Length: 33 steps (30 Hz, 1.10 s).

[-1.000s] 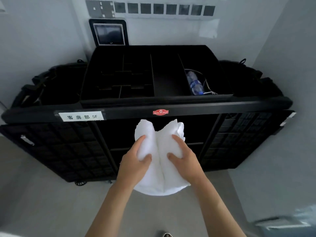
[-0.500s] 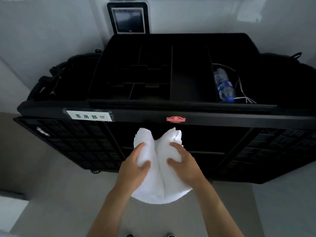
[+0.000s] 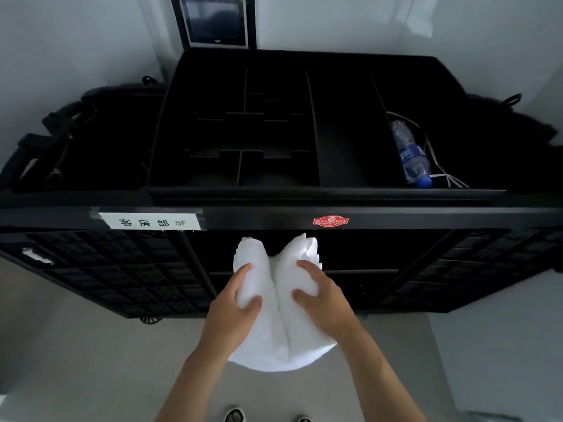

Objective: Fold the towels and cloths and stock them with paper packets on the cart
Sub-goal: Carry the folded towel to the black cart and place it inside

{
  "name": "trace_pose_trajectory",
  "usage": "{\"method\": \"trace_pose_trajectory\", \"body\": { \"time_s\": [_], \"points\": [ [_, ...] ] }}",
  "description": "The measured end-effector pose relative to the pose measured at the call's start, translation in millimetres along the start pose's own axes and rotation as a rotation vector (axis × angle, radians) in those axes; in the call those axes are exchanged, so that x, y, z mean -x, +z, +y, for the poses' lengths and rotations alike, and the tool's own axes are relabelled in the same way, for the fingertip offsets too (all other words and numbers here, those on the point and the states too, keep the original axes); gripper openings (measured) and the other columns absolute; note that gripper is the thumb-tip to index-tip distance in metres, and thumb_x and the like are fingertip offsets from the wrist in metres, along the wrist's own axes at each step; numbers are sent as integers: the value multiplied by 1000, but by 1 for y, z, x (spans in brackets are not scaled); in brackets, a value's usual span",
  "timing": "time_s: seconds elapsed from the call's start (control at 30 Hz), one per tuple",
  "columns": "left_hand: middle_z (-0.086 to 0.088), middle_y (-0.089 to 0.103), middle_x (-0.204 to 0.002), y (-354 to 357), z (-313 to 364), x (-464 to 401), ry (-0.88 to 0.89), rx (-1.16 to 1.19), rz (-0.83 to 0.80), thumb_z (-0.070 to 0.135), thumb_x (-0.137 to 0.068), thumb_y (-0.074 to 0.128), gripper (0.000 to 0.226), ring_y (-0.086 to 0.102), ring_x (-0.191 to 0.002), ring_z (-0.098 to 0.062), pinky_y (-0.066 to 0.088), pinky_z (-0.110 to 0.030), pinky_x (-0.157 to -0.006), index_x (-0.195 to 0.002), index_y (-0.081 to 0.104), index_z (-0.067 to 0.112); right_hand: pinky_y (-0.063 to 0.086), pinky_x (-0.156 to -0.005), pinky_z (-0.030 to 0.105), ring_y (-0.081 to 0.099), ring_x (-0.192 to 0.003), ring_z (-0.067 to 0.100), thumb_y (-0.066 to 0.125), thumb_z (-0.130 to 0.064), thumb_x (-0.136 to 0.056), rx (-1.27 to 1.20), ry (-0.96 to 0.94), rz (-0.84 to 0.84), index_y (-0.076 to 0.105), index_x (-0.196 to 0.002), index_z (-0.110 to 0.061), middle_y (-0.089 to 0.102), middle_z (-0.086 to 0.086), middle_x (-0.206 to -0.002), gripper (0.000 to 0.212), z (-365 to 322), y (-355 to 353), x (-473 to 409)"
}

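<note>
A white folded towel is held in front of the black housekeeping cart, just below its front rail. My left hand grips the towel's left half, thumb on top. My right hand grips the right half the same way. The towel bulges up in two lobes above my fingers and hangs rounded below my wrists. Behind it the cart's lower shelf opening is dark. No paper packets are in view.
The cart's top tray has several black divided compartments; a plastic water bottle and white cord lie in the right one. Black bags hang at both ends. A wall screen is behind. Open lattice doors flank the shelf.
The view has drawn closer to the cart and shifted so the cart sits more centred. Both hands keep the same hold on the towel, now just under the front rail.
</note>
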<state>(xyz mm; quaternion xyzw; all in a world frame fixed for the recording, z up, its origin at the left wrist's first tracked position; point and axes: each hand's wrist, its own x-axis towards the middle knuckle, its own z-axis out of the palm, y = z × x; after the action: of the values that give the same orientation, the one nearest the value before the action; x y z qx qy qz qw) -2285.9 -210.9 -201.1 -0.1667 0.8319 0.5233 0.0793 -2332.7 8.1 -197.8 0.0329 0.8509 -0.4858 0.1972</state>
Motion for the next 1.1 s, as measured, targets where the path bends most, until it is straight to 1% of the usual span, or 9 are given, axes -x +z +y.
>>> {"method": "trace_pose_trajectory", "body": {
  "time_s": [0.13,0.3,0.47,0.57,0.73,0.87,0.93,1.03,1.1],
  "points": [
    [30,48,-134,-16,-23,-16,25,30,-52,38,-92,69,67,52,-116,4,43,-19,-86,-141,35,69,51,-83,23,62,-104,1,69,-41,-89,-14,28,54,42,-138,-64,63,-19,-117,60,-1,22,-1],
    [38,50,-131,-26,-47,-25,45,77,-89,34,-93,71,66,51,-113,18,43,-11,-84,-139,39,70,52,-88,26,62,-107,1,69,-40,-88,-46,53,98,43,-136,-67,61,-21,-123,61,7,38,0],
    [40,49,-136,-22,-66,-35,32,116,-74,27,-94,70,67,52,-120,14,45,-19,-93,-138,42,69,52,-91,27,61,-111,2,68,-40,-91,-71,78,112,41,-138,-67,61,-21,-128,61,22,43,-4],
    [36,52,-138,-18,-76,-46,6,155,-53,20,-95,69,68,55,-120,13,48,-22,-96,-139,45,66,54,-93,28,64,-110,3,69,-34,-94,-111,95,138,43,-138,-65,63,-18,-128,60,34,38,-12],
    [49,48,-132,-10,-83,-64,-4,174,-38,17,-96,68,69,51,-116,23,43,-2,-85,-140,44,65,53,-92,23,65,-106,-4,70,-25,-96,-160,68,150,46,-137,-65,65,-21,-126,62,53,37,-33],
    [55,39,-136,-4,-88,-81,35,164,4,11,-98,65,70,36,-128,29,31,7,-93,-148,42,54,54,-99,31,66,-113,5,68,-21,-98,-185,42,144,46,-141,-61,65,-18,-129,62,60,44,-55],
    [57,38,-135,-1,-93,-92,37,161,27,11,-98,64,70,34,-128,30,31,4,-96,-149,42,53,55,-98,28,66,-110,0,67,-22,-99,-175,26,149,45,-141,-62,65,-21,-129,62,63,47,-67],
    [57,38,-134,3,-101,-111,29,166,65,12,-98,64,69,35,-126,30,32,-7,-103,-148,41,54,52,-98,24,63,-112,-4,65,-24,-99,-152,10,151,43,-141,-64,61,-26,-133,62,66,50,-87],
    [52,39,-138,6,-107,-124,35,161,90,13,-98,64,68,38,-130,23,33,-16,-109,-148,42,53,51,-99,22,62,-114,-3,64,-25,-100,-136,-12,145,42,-142,-64,58,-27,-137,62,70,54,-102]
  ]
}}
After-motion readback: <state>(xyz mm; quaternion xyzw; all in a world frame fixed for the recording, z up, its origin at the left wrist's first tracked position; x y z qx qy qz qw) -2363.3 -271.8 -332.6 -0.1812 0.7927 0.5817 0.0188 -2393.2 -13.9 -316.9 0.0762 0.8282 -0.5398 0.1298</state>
